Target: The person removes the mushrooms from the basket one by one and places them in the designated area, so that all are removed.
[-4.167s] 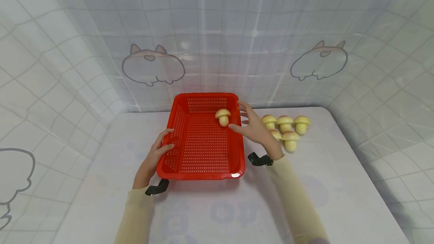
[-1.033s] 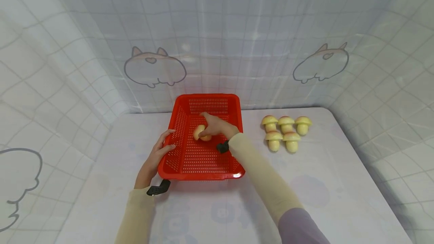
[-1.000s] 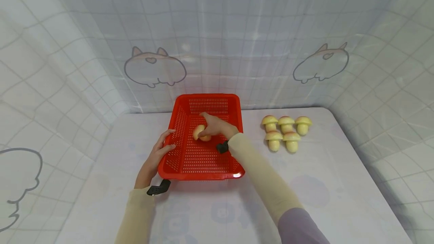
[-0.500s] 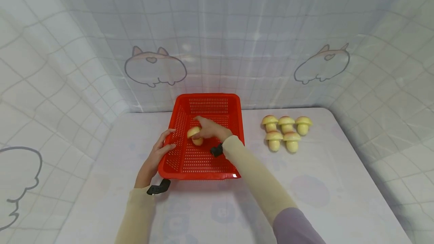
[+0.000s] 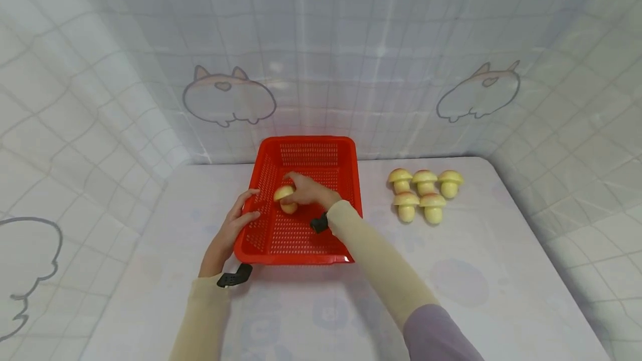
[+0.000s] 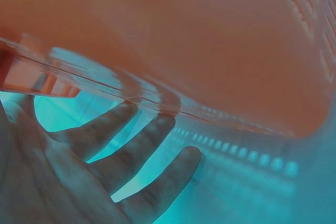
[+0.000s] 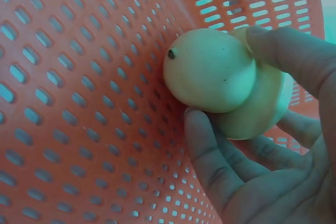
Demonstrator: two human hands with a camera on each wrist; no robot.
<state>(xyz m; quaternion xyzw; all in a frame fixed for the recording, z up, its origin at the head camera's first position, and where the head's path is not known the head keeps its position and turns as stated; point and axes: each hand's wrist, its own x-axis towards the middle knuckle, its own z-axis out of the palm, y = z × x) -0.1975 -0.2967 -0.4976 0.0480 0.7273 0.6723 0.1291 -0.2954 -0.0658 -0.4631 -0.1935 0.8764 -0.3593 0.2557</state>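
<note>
Inside a red perforated plastic basket (image 5: 311, 258), my right hand (image 5: 307, 191) pinches a yellow toy mushroom (image 5: 289, 208) close to the left wall. In the right wrist view, thumb and fingers lie on either side of the mushroom (image 7: 210, 72), whose rounded stem end faces the camera. The mushroom is at or very near the basket floor; contact is hard to tell. My left hand (image 5: 228, 233) holds the basket's left rim, its thumb and a fingertip over the edge. From the left wrist, the other fingers of that hand (image 6: 131, 156) reach beneath the rim outside.
Several more toy mushrooms (image 5: 425, 181) lie in two rows on the white-covered table (image 5: 451, 272), right of the basket. A grid-patterned curtain (image 5: 351, 71) rises close behind the basket and along both sides.
The right hand has gone from the basket's right rim to inside it and taken hold of the mushroom there. The mushroom has shifted from far right to left. The left hand stays put.
</note>
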